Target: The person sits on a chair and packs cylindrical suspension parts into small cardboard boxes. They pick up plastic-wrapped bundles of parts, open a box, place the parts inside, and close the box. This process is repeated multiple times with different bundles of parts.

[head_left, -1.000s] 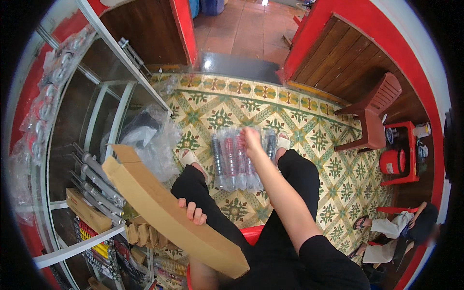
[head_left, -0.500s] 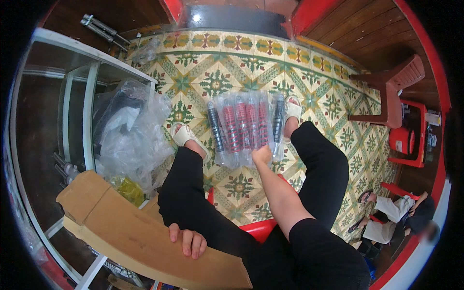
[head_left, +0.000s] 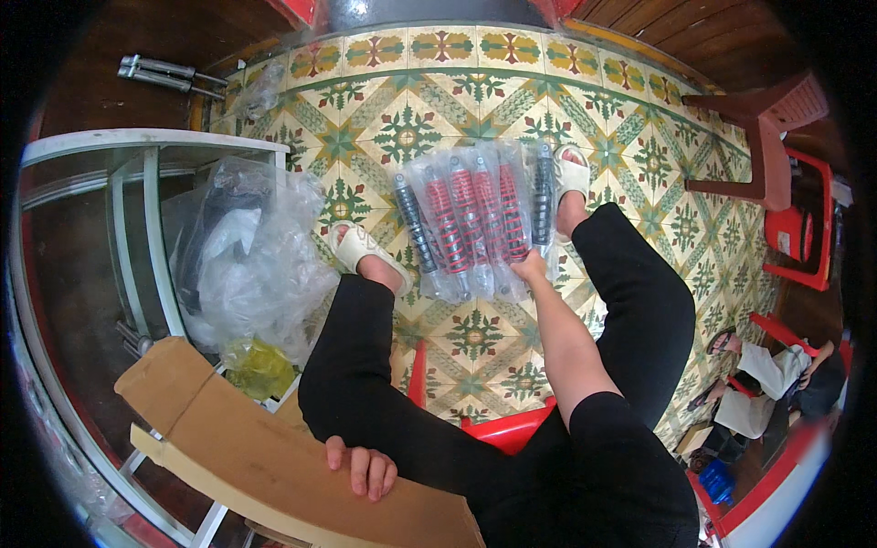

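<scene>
Several shock absorbers in clear plastic sleeves lie side by side on the tiled floor between my feet. Red-spring ones (head_left: pixel 470 215) fill the middle of the row, with a black-spring shock absorber (head_left: pixel 417 225) at its left end and another black shock absorber (head_left: pixel 543 194) at its right end. My right hand (head_left: pixel 529 267) is closed on the near end of the rightmost red shock absorber (head_left: pixel 512 217) in its sleeve. On my left thigh rests a long brown cardboard box (head_left: pixel 247 440). The fingers of my left hand (head_left: pixel 364 468) curl over its edge; the thumb is hidden.
Crumpled clear plastic (head_left: pixel 265 274) and a yellow bag (head_left: pixel 259 367) lie beside a glass-sided cabinet (head_left: pixel 146 139) at left. Right of me stand a brown plastic chair (head_left: pixel 766 146) and a red stool (head_left: pixel 804 239). Another person (head_left: pixel 763 379) sits at far right.
The view has shifted. My right hand has moved slightly right and away from me, and the red shock absorbers lean more. The left hand remains on the cardboard box.
</scene>
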Available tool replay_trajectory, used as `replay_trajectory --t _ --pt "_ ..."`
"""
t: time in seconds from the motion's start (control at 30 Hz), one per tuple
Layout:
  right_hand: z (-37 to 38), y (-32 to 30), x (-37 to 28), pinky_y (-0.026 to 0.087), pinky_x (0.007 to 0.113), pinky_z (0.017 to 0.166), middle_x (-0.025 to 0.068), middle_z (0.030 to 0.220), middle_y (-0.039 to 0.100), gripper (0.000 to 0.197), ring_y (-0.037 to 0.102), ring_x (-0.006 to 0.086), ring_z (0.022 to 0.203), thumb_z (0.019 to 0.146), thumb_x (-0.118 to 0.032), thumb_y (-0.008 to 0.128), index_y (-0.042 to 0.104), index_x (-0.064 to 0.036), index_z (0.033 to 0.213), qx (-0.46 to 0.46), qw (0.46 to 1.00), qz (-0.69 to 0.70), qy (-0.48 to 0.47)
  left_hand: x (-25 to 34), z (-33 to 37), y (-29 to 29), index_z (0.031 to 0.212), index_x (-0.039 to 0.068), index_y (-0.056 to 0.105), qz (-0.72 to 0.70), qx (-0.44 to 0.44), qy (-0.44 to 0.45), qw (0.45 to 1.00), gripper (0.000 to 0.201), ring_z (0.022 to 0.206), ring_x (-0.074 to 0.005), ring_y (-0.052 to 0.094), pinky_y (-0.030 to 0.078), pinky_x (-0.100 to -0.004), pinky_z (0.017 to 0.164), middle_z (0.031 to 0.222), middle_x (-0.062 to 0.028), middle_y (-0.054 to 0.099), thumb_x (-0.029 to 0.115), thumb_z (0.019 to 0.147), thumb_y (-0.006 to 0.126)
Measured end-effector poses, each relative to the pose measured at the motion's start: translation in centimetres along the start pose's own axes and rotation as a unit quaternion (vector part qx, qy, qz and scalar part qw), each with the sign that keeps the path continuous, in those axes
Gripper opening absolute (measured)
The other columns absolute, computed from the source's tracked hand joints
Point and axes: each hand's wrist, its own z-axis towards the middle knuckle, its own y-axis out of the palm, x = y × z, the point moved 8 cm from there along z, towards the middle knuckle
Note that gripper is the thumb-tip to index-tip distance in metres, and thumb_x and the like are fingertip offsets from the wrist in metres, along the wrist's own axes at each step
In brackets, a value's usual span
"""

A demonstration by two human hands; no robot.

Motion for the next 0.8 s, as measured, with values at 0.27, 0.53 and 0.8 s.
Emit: replay_trajectory --t 0.27,0.53,0.8 --pt "0.0 0.3 0.7 0.049 0.039 0.092 0.0193 0.112 0.063 0.076 0.061 0.0335 0.106 0.056 -0.031 0.082 0.05 -0.0006 0.118 0.005 1.0 -0.025 0.012 -0.7 0.0 -0.1 0.118 0.016 0.04 -0.001 -0.011 -0.01 1.0 0.021 0.081 -0.026 0.06 0.047 -0.0372 0.07 0.095 -0.0115 0.057 0.028 0.101 0.035" --pt "1.2 2.7 2.5 0.049 0.037 0.093 0.0209 0.117 0.061 0.072 0.059 0.0319 0.112 0.059 -0.024 0.078 0.053 0.0005 0.122 -0.057 0.996 -0.009 0.067 -0.6 -0.4 -0.1 0.118 0.016 0.04 -0.009 -0.001 -0.01 1.0 0.023 0.083 -0.027 0.06 0.046 -0.0376 0.071 0.096 -0.0124 0.057 0.029 0.1 0.035" --pt "4.0 4.0 6.6 0.051 0.039 0.087 0.0218 0.105 0.065 0.063 0.062 0.0362 0.103 0.06 -0.027 0.074 0.059 0.0004 0.114 0.04 0.991 0.121 0.034 -0.9 0.5 -0.3 0.12 0.014 0.038 -0.028 -0.037 -0.031 0.998 0.025 0.085 -0.0288 0.059 0.046 -0.0401 0.073 0.096 -0.0127 0.057 0.029 0.1 0.035"
